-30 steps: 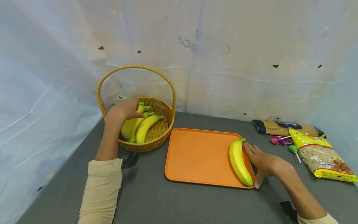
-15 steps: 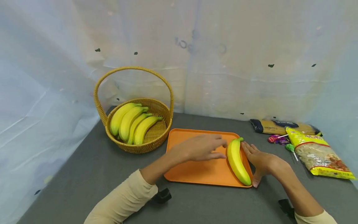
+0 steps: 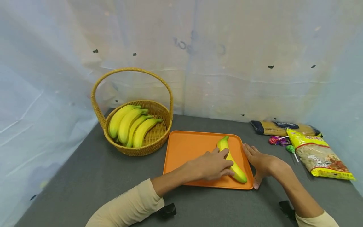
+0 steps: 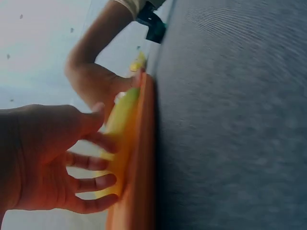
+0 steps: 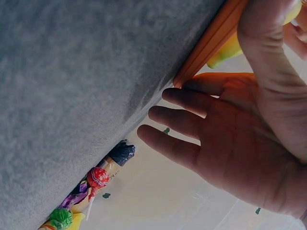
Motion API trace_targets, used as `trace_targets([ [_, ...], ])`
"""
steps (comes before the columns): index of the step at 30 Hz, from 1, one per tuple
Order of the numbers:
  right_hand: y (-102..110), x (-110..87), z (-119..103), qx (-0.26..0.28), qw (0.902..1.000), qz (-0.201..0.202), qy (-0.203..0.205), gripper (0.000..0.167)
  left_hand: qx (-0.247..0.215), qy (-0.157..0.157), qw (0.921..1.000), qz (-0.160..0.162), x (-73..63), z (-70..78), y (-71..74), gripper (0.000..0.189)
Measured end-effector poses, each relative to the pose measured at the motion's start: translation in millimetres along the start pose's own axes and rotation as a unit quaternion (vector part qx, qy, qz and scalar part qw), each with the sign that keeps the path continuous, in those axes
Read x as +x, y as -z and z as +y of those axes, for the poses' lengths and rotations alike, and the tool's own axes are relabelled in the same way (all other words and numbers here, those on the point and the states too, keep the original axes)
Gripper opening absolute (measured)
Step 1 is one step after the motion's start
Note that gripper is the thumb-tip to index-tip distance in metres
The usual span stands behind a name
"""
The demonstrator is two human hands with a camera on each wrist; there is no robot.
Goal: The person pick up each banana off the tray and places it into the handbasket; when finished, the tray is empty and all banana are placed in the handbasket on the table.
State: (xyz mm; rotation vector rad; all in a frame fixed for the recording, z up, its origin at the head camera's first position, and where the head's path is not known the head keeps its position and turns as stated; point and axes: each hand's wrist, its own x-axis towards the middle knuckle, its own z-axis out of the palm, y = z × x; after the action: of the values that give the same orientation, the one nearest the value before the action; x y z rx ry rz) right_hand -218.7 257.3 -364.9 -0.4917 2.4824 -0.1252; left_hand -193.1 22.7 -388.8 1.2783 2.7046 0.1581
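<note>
An orange tray (image 3: pixel 187 145) lies on the dark grey tabletop, with one yellow banana (image 3: pixel 236 171) slanting across its right part. Over the middle of that banana is my left hand (image 3: pixel 211 165); its spread, slightly bent fingers (image 4: pixel 93 184) overlap the fruit in the left wrist view. My right hand (image 3: pixel 263 164) rests along the tray's right edge, thumb at the near corner, and its fingers (image 5: pixel 182 120) look straight in the right wrist view. To the left, a woven basket (image 3: pixel 141 151) with a tall handle holds several more bananas (image 3: pixel 129 124).
At the back right lie a pack of spaghetti (image 3: pixel 283 128), a yellow-edged food bag (image 3: pixel 320 154), and wrapped lollipops, including a green one (image 3: pixel 290 148). White sheeting (image 3: pixel 227 47) hangs behind and beside the table.
My left hand has left the basket, crossed right over the tray and come onto the banana there. That banana has shifted left, its stem end most. My right hand stays at the tray edge.
</note>
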Motion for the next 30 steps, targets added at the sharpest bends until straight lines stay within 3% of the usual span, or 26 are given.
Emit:
trace_targets([
  [3,-1.2,1.0,1.6,0.001,1.0000,-0.003,-0.005,0.156,0.003,0.026,0.9996,0.015,1.9,-0.2,-6.7,0.046],
  [7,-5.6,8.1,10.8,-0.001,1.0000,-0.005,-0.007,0.160,-0.018,0.035,0.9992,0.004,3.5,-1.1,-12.7,0.054],
  [10,-6.3,9.2,11.1,-0.002,1.0000,-0.005,-0.004,0.160,-0.054,0.053,0.9971,-0.012,2.4,-2.9,-12.4,0.048],
  [13,-7.5,11.6,14.0,-0.004,1.0000,-0.004,-0.004,0.160,-0.085,0.092,0.9920,-0.021,1.7,-2.6,-9.5,0.033],
  [18,-16.3,25.1,38.0,-0.001,0.9999,0.001,0.015,0.166,-0.047,0.151,0.9873,-0.011,0.6,-1.0,-4.4,0.017],
  [20,-18.3,29.2,43.7,-0.001,0.9998,-0.004,0.019,0.167,-0.032,0.166,0.9856,-0.005,-1.4,-2.4,0.4,0.023],
  [23,-15.2,25.6,38.5,0.006,0.9998,-0.008,0.016,0.165,-0.041,0.181,0.9827,0.001,-7.7,-6.0,18.2,0.044],
  [25,-10.7,19.8,29.2,0.011,0.9999,-0.009,0.010,0.163,-0.062,0.174,0.9828,0.007,-18.1,-10.2,37.0,0.057],
  [27,-6.7,12.7,19.6,0.014,0.9999,-0.007,0.007,0.159,-0.073,0.165,0.9836,0.016,-35.7,-15.7,60.2,0.064],
  [30,-1.0,6.0,9.6,0.008,0.9999,-0.007,-0.001,0.157,-0.067,0.159,0.9844,0.032,-71.6,-27.5,96.2,0.055],
])
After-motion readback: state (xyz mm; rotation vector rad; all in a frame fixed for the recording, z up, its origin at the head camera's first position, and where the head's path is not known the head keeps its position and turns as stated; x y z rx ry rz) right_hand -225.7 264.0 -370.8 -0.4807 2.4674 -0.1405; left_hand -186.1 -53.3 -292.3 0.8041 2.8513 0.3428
